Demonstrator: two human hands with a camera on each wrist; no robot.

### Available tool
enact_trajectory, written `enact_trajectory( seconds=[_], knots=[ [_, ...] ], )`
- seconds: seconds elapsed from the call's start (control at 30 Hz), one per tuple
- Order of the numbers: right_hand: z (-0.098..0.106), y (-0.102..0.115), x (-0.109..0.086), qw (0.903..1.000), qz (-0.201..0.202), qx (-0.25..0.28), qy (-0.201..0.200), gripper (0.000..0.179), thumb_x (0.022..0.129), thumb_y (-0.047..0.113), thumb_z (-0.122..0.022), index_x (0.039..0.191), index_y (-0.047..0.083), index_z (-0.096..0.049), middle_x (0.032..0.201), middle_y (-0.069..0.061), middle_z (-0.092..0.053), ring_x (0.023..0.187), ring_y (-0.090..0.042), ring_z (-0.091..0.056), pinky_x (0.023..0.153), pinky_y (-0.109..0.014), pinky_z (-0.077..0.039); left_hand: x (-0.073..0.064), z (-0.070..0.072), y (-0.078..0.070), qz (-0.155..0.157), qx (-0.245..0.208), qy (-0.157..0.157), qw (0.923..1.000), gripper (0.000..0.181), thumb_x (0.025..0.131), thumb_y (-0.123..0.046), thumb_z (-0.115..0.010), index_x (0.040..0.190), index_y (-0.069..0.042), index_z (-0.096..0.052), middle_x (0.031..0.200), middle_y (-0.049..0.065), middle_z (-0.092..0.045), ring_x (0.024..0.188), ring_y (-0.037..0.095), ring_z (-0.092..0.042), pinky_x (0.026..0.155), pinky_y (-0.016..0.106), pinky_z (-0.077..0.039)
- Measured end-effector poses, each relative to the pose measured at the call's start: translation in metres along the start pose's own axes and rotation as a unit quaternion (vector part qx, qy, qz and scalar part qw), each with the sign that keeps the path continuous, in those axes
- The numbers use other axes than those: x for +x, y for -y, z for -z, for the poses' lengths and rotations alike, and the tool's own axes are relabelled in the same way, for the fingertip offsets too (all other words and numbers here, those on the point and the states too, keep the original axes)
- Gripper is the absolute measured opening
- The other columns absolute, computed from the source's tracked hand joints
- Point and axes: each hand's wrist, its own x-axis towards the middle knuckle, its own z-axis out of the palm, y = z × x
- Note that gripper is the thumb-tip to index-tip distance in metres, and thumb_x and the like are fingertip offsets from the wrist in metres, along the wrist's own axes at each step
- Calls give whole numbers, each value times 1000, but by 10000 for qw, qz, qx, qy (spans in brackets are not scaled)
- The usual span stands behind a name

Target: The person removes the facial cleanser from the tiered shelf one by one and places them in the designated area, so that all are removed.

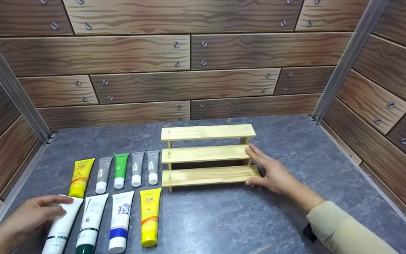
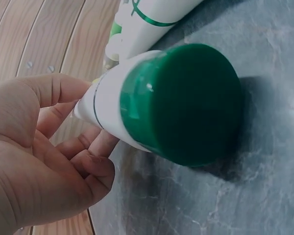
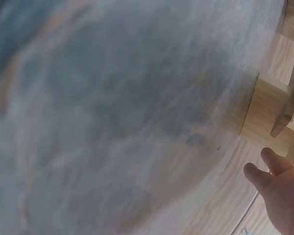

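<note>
At the lower left, my left hand (image 1: 26, 217) pinches the upper end of a white squeeze tube (image 1: 63, 223) between thumb and fingers. Its broad green cap (image 2: 201, 103) faces the left wrist camera. My right hand (image 1: 275, 173) grips the right side of a pale three-step wooden rack (image 1: 208, 154), thumb at the lowest step's front and fingertips at the middle step's end. In the right wrist view, two fingers stand apart from the wood. Beside the held tube lie another white tube (image 1: 93, 218), a white-and-blue tube (image 1: 121, 215) and a yellow tube (image 1: 150, 215).
Behind lies a row of smaller tubes: yellow (image 1: 82, 174), green (image 1: 121, 169) and several grey ones (image 1: 137, 167), the last close to the rack's left side. The dark marbled tabletop (image 1: 224, 218) is bounded by wood-patterned walls (image 1: 136, 53) and metal corner posts (image 1: 347, 58).
</note>
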Motion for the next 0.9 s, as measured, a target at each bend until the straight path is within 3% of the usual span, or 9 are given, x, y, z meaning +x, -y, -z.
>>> enact_trajectory(
  seconds=[0.1,0.17,0.23,0.43,0.63,0.9],
  knots=[
    [0,0,0,10000,9,24,-14,107,77,40,-93,165,15,-39,173,-11,-27,149,-46,-38,118,-63,-32,-1,-1,3,-113,55,12,9999,38,93,-13,-74,130,-4,-74,102,3,-71,73,13,-57,62,28,-48],
    [0,0,1,10000,-4,36,-6,107,77,40,-94,165,15,-38,173,-11,-27,149,-47,-38,118,-63,-32,-3,-2,4,-200,113,20,9997,41,93,-12,-74,133,-1,-71,83,-4,-65,63,11,-52,56,27,-44],
    [0,0,1,10000,-14,43,-4,107,77,40,-94,165,15,-38,173,-10,-26,149,-47,-38,118,-63,-32,-4,-2,4,-279,198,37,9994,45,94,-12,-73,136,0,-67,77,-6,-62,58,10,-47,53,25,-41],
    [1,0,1,9999,-101,7,33,108,77,40,-93,166,17,-37,174,-8,-24,150,-46,-37,119,-63,-31,-6,-3,-1,-421,399,98,9983,48,97,-14,-73,141,3,-62,113,5,-71,65,14,-54,57,27,-46],
    [0,1,0,9999,-131,12,93,108,77,41,-93,166,16,-36,174,-8,-23,150,-45,-36,119,-62,-31,-7,-4,-1,-458,497,171,9976,48,98,-14,-72,142,4,-61,117,9,-72,63,14,-52,56,27,-47],
    [-1,0,0,9999,46,-10,-96,104,78,37,-94,164,12,-40,172,-11,-28,148,-45,-39,118,-62,-34,-3,-2,-3,-404,924,66,9949,47,99,-15,-73,140,6,-63,129,24,-70,99,17,-62,74,32,-54]
  ],
)
